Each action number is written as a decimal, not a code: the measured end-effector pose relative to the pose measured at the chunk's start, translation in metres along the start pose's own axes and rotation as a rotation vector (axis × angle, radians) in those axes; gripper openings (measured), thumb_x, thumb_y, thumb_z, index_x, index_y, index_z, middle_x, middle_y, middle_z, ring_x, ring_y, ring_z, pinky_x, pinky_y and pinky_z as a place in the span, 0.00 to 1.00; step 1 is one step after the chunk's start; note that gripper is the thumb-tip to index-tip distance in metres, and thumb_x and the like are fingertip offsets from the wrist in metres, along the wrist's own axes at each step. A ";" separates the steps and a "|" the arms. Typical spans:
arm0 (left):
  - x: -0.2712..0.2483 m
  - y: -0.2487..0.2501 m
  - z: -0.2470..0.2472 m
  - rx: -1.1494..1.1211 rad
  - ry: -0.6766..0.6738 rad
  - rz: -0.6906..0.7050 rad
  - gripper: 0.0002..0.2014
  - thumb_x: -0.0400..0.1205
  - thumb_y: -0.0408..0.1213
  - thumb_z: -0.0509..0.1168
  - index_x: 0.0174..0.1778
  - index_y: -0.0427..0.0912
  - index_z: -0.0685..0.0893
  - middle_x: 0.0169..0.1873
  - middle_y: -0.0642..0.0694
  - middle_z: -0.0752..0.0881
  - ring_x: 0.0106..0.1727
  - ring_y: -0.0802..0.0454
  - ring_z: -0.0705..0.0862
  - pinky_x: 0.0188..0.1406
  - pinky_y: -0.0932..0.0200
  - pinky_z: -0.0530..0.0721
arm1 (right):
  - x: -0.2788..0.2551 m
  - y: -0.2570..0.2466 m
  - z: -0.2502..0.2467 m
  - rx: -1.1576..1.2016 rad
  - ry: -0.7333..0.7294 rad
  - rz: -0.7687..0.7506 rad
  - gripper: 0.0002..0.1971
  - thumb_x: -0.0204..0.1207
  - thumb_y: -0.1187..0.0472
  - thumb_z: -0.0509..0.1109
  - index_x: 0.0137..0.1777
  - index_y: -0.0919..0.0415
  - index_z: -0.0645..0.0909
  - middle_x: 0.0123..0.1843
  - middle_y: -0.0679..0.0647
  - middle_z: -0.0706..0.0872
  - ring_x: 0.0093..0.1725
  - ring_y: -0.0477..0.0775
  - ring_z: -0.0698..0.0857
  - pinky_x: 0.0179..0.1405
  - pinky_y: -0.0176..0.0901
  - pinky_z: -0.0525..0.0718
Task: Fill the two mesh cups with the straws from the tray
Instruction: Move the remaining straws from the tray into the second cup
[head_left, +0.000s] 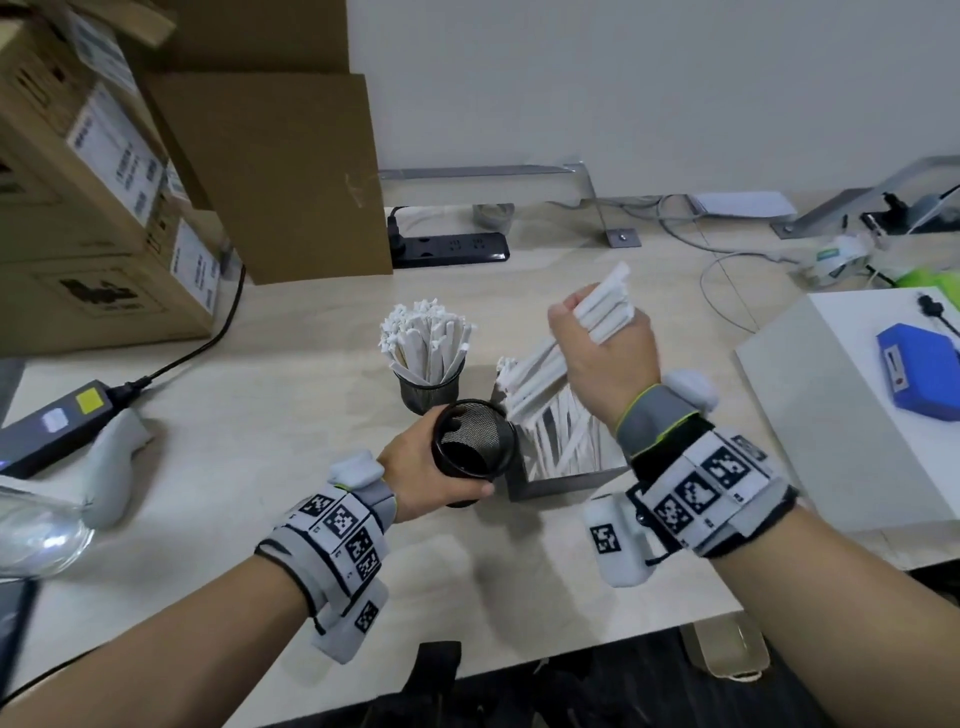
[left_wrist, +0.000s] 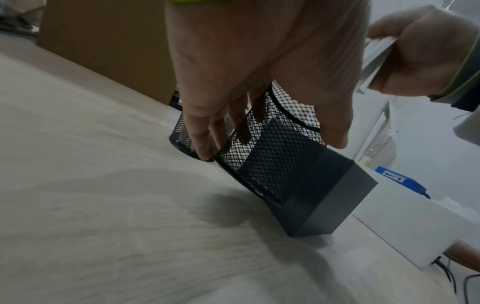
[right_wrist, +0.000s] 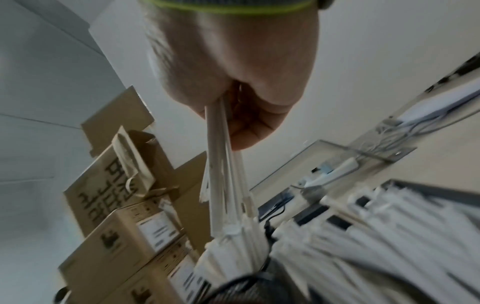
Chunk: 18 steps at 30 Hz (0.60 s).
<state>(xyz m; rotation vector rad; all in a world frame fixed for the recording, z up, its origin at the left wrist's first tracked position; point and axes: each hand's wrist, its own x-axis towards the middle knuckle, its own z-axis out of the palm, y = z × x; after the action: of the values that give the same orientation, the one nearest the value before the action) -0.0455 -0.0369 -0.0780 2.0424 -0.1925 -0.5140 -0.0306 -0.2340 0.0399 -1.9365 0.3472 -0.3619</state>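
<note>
My left hand (head_left: 436, 475) grips an empty black mesh cup (head_left: 475, 441), tilted with its mouth toward me, beside the grey tray (head_left: 566, 480). In the left wrist view the cup (left_wrist: 270, 156) leans against the tray (left_wrist: 332, 197), fingers (left_wrist: 200, 142) wrapped round it. My right hand (head_left: 602, 358) holds a bundle of white wrapped straws (head_left: 550, 364) slanting above the tray, which holds several more straws (head_left: 566, 441). The bundle (right_wrist: 228, 181) hangs from my fist in the right wrist view. A second mesh cup (head_left: 428, 387) behind stands full of straws.
Cardboard boxes (head_left: 98, 171) are stacked at the back left, with a black power strip (head_left: 452, 249) and cables behind. A white box (head_left: 852, 410) carrying a blue object (head_left: 919, 374) sits at the right. A black power adapter (head_left: 57, 426) lies at the left.
</note>
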 end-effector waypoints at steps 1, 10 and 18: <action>0.000 0.004 0.000 -0.025 -0.004 0.020 0.42 0.57 0.47 0.84 0.66 0.62 0.74 0.56 0.63 0.85 0.59 0.63 0.83 0.56 0.70 0.76 | -0.006 -0.001 0.008 -0.009 -0.054 0.014 0.08 0.72 0.53 0.71 0.33 0.51 0.79 0.28 0.45 0.83 0.31 0.48 0.83 0.35 0.42 0.82; 0.000 0.002 -0.004 -0.095 0.036 0.019 0.35 0.56 0.47 0.85 0.59 0.56 0.78 0.49 0.60 0.88 0.52 0.66 0.85 0.54 0.62 0.82 | -0.028 0.028 0.025 -0.196 -0.194 -0.052 0.23 0.64 0.43 0.75 0.59 0.47 0.81 0.57 0.44 0.81 0.46 0.39 0.78 0.51 0.33 0.80; 0.003 -0.005 0.003 -0.070 0.061 -0.038 0.41 0.58 0.47 0.84 0.67 0.52 0.75 0.54 0.59 0.85 0.55 0.61 0.83 0.57 0.63 0.77 | -0.007 0.054 -0.010 -1.155 -0.505 0.375 0.14 0.77 0.50 0.64 0.46 0.62 0.80 0.36 0.55 0.83 0.36 0.58 0.84 0.31 0.41 0.79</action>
<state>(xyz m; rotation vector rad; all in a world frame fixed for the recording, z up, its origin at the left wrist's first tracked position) -0.0447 -0.0373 -0.0842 1.9935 -0.0977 -0.4752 -0.0454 -0.2598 -0.0069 -2.8764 0.6465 0.7401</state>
